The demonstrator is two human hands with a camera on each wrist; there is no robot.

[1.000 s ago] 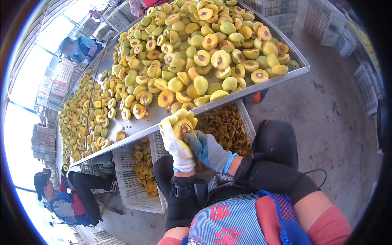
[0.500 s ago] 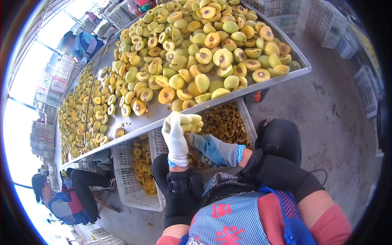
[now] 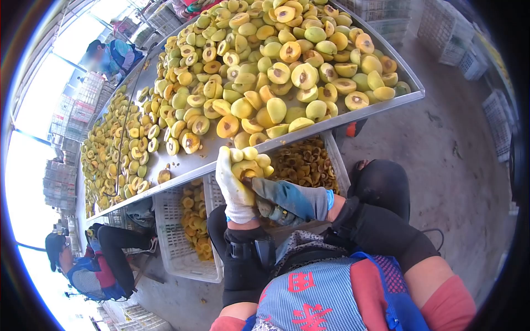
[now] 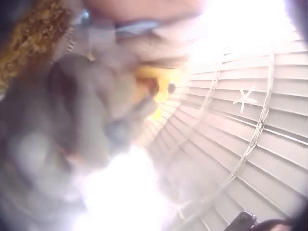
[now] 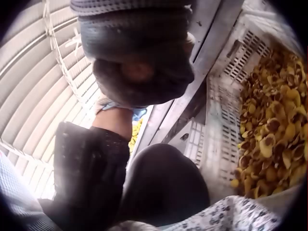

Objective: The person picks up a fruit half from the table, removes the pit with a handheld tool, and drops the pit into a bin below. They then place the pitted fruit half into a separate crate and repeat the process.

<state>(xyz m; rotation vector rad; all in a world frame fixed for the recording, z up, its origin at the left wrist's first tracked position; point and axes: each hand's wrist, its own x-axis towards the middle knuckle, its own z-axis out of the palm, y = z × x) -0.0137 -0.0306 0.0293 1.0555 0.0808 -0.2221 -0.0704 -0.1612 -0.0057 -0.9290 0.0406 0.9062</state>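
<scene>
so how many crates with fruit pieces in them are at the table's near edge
2: a white crate left of the left hand, and another crate behind the right hand, partly hidden by it. More may be hidden under the table.

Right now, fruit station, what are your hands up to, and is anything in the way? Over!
Left hand: holding fruit half. Right hand: up at the fruit, grip unclear. Table edge close by; no obstruction seen.

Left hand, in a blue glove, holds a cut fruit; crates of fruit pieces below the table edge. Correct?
Wrong colour: the head view shows the left hand in a white-and-yellow glove. It does hold a cut fruit, with crates of fruit pieces below the table edge.
</scene>
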